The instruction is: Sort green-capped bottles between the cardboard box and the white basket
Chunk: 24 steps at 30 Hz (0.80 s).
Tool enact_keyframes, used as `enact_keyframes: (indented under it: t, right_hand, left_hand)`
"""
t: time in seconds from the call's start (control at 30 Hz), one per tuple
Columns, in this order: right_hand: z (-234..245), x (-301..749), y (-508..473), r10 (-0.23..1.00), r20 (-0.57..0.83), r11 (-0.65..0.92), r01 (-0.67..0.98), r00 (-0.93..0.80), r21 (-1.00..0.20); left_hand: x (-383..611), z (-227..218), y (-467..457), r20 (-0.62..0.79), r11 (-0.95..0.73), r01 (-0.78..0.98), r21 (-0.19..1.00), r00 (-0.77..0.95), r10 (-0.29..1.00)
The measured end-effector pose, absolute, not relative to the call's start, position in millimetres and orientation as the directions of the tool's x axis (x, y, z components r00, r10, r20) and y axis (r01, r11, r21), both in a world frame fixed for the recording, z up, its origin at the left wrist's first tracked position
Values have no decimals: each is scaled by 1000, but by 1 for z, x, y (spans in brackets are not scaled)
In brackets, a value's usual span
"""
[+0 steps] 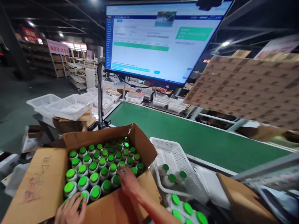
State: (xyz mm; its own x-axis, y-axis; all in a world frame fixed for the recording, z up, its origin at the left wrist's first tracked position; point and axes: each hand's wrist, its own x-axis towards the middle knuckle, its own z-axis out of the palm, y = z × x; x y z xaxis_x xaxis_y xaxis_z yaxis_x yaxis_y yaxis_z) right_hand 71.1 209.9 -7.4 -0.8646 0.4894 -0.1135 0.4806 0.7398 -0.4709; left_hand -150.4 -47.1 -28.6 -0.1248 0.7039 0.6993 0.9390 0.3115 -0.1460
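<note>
Head view of a packing station. An open brown corrugated cardboard box (pixel 42 183), flaps folded outward, stands at lower left and is packed in close rows with small white plastic bottles with bright green round caps (pixel 93 168). The left hand (pixel 71 211) enters from the bottom edge, palm down, fingers curled over the nearest row at the box's front left corner; its grip lies on a green cap there, but whether it closes around the bottle cannot be told. The right hand (pixel 127 180) reaches in over the right front flap, forearm running diagonally from lower right, wrist roughly straight, fingers extended forward and down onto the caps at the box's right front edge; the fingertips are touching bottles, the grip narrow, and a firm hold cannot be confirmed. Just beside the box on the right sits a white perforated plastic basket (pixel 173 149) containing a few more green-capped bottles, and further such bottles lie below it at the bottom edge. Beyond the box runs a green conveyor belt (pixel 187 133). Above it hangs a large flat monitor (pixel 161 40) showing a light software screen with green bars. At left, empty white plastic trays (pixel 67 105) rest on flattened cardboard; warehouse shelving stands in the dim background.
</note>
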Motion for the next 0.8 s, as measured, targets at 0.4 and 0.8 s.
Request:
enact_keyframes:
  t: [0.4, 0.8]
  right_hand:
    - [-10, 96, 286, 655, -237, 681, 697, -717, -226]
    - [5, 30, 235, 432, -224, 840, 480, -874, -252]
  left_hand:
    - [-144, -28, -49, 675, 360, 932, -41, -240, 698]
    - [-141, -26, -47, 656, 364, 931, 20, -288, 698]
